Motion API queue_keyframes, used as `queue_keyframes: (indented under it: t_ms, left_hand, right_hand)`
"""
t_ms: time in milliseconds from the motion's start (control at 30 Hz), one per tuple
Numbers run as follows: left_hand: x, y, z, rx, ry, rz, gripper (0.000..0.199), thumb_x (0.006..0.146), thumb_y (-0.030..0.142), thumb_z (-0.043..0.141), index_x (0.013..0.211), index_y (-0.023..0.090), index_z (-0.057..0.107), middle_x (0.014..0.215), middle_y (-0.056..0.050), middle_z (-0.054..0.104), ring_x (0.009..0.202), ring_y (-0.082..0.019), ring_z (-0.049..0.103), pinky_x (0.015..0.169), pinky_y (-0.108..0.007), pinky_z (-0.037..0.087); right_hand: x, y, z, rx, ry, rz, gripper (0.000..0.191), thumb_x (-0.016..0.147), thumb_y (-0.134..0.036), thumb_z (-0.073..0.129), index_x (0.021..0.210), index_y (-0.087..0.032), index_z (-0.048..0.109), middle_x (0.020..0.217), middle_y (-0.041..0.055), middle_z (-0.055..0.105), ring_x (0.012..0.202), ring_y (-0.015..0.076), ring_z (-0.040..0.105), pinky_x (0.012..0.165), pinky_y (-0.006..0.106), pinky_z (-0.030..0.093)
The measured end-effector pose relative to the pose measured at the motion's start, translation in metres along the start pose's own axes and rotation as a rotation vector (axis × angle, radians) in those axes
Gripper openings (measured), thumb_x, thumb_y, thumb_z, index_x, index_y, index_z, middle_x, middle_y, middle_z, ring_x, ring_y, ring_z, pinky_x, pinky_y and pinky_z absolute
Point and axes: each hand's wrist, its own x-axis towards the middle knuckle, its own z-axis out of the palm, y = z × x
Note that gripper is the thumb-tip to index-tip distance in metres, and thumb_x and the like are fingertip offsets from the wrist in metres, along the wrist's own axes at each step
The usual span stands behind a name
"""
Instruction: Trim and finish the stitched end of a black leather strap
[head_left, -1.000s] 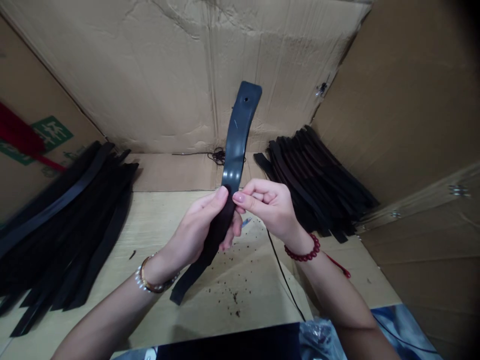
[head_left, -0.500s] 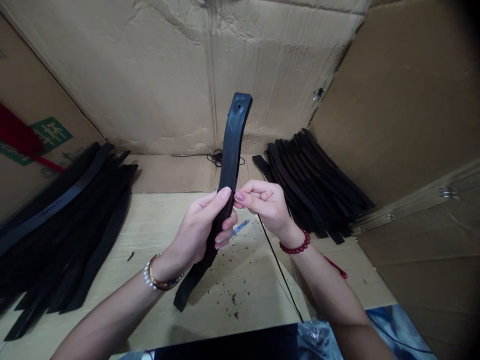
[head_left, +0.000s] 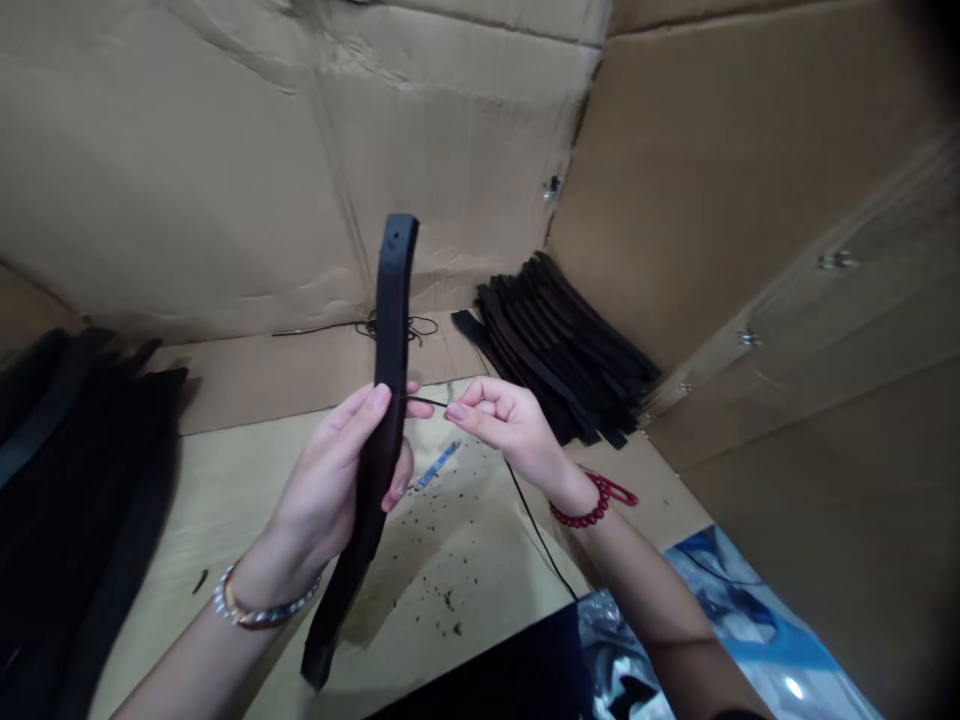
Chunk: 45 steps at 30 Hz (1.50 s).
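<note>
A long black curved strap (head_left: 388,330) with a punched hole stands upright above the left hand (head_left: 330,470), whose fingers curl tightly around it. The right hand (head_left: 499,425) pinches a thin dark thread (head_left: 426,401) narrowly at the strap's edge. Piles of black straps (head_left: 559,355) lie within brown corrugated cardboard walls (head_left: 225,180).

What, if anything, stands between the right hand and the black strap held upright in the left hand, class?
Nothing solid: the right hand pinches a thin dark strand that stretches across the small gap to the edge of the black strap.
</note>
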Motion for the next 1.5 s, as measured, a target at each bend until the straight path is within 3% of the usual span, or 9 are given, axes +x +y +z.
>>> queue_keyframes:
  t_ms: [133, 300, 433, 600, 733, 867, 1133, 1333, 1500]
  left_hand:
    - [-0.003, -0.002, 0.005, 0.043, -0.028, -0.168, 0.028, 0.089, 0.039, 0.067, 0.109, 0.019, 0.067, 0.104, -0.008, 0.074, 0.04, -0.007, 0.056, 0.033, -0.018, 0.045]
    - [-0.006, -0.015, 0.013, 0.107, -0.081, -0.337, 0.041, 0.089, 0.045, 0.066, 0.119, 0.017, 0.069, 0.057, -0.003, 0.065, 0.041, -0.01, 0.052, 0.037, -0.016, 0.043]
    - [-0.005, -0.027, 0.015, 0.139, -0.09, -0.388, 0.046, 0.089, 0.048, 0.066, 0.123, 0.017, 0.068, 0.054, -0.002, 0.062, 0.043, -0.01, 0.05, 0.038, -0.015, 0.041]
    - [-0.003, -0.035, 0.017, 0.147, -0.095, -0.393, 0.05, 0.089, 0.049, 0.064, 0.126, 0.014, 0.066, 0.062, -0.005, 0.067, 0.043, -0.009, 0.048, 0.039, -0.015, 0.039]
    - [-0.001, -0.038, 0.014, 0.163, -0.066, -0.402, 0.054, 0.089, 0.052, 0.063, 0.129, 0.015, 0.064, 0.052, -0.001, 0.06, 0.045, -0.01, 0.048, 0.039, -0.015, 0.038]
    - [0.001, -0.039, 0.013, 0.164, -0.045, -0.39, 0.053, 0.089, 0.053, 0.063, 0.129, 0.018, 0.066, 0.055, -0.002, 0.062, 0.045, -0.01, 0.049, 0.04, -0.015, 0.038]
    - [-0.003, -0.03, 0.017, 0.136, -0.022, -0.356, 0.052, 0.089, 0.053, 0.064, 0.123, 0.014, 0.069, 0.052, -0.003, 0.063, 0.043, -0.01, 0.05, 0.039, -0.015, 0.039]
    - [-0.006, -0.029, 0.02, 0.086, 0.007, -0.265, 0.036, 0.089, 0.046, 0.067, 0.112, 0.018, 0.071, 0.126, -0.011, 0.069, 0.043, -0.006, 0.057, 0.037, -0.017, 0.042]
    - [-0.011, -0.027, 0.021, 0.089, -0.026, -0.207, 0.031, 0.092, 0.042, 0.065, 0.11, 0.017, 0.072, 0.134, -0.014, 0.064, 0.043, -0.005, 0.058, 0.039, -0.018, 0.044]
  right_hand:
    - [-0.03, 0.013, -0.005, 0.062, 0.132, 0.059, 0.034, 0.082, -0.044, 0.074, 0.075, -0.017, 0.055, 0.051, -0.0094, 0.04, 0.047, 0.0053, 0.025, 0.045, 0.022, 0.019]
    - [-0.062, 0.044, -0.007, 0.081, 0.237, 0.057, 0.029, 0.084, -0.043, 0.073, 0.081, -0.017, 0.059, 0.061, -0.0057, 0.05, 0.053, 0.0079, 0.037, 0.052, 0.023, 0.03]
    - [-0.081, 0.051, -0.012, -0.077, 0.209, 0.069, 0.026, 0.09, -0.044, 0.065, 0.087, -0.019, 0.059, 0.073, -0.0015, 0.059, 0.065, 0.0118, 0.051, 0.063, 0.026, 0.04]
    - [-0.11, 0.05, -0.046, -0.681, 0.324, -0.014, 0.031, 0.098, -0.039, 0.055, 0.123, -0.021, 0.056, 0.113, 0.0086, 0.067, 0.109, 0.0226, 0.059, 0.098, 0.041, 0.042]
    - [-0.139, 0.073, -0.087, -1.445, 0.613, 0.149, 0.033, 0.1, -0.034, 0.05, 0.124, -0.012, 0.059, 0.122, 0.0178, 0.064, 0.11, 0.034, 0.055, 0.091, 0.05, 0.043]
    - [-0.161, 0.101, -0.11, -1.723, 0.558, 0.258, 0.03, 0.1, -0.026, 0.046, 0.117, -0.006, 0.061, 0.119, 0.0214, 0.064, 0.101, 0.0328, 0.057, 0.086, 0.047, 0.047]
    - [-0.158, 0.096, -0.107, -1.335, 0.659, 0.291, 0.04, 0.104, -0.04, 0.033, 0.116, -0.008, 0.053, 0.105, 0.0231, 0.066, 0.091, 0.0306, 0.065, 0.077, 0.044, 0.053]
    - [-0.129, 0.047, -0.024, -0.415, 0.471, 0.039, 0.032, 0.097, -0.043, 0.055, 0.122, -0.023, 0.054, 0.099, 0.007, 0.067, 0.089, 0.0186, 0.066, 0.076, 0.03, 0.055]
    - [-0.097, 0.036, 0.028, -0.12, 0.302, -0.009, 0.027, 0.096, -0.046, 0.056, 0.112, -0.024, 0.058, 0.094, 0.0029, 0.064, 0.077, 0.0128, 0.061, 0.069, 0.024, 0.052]
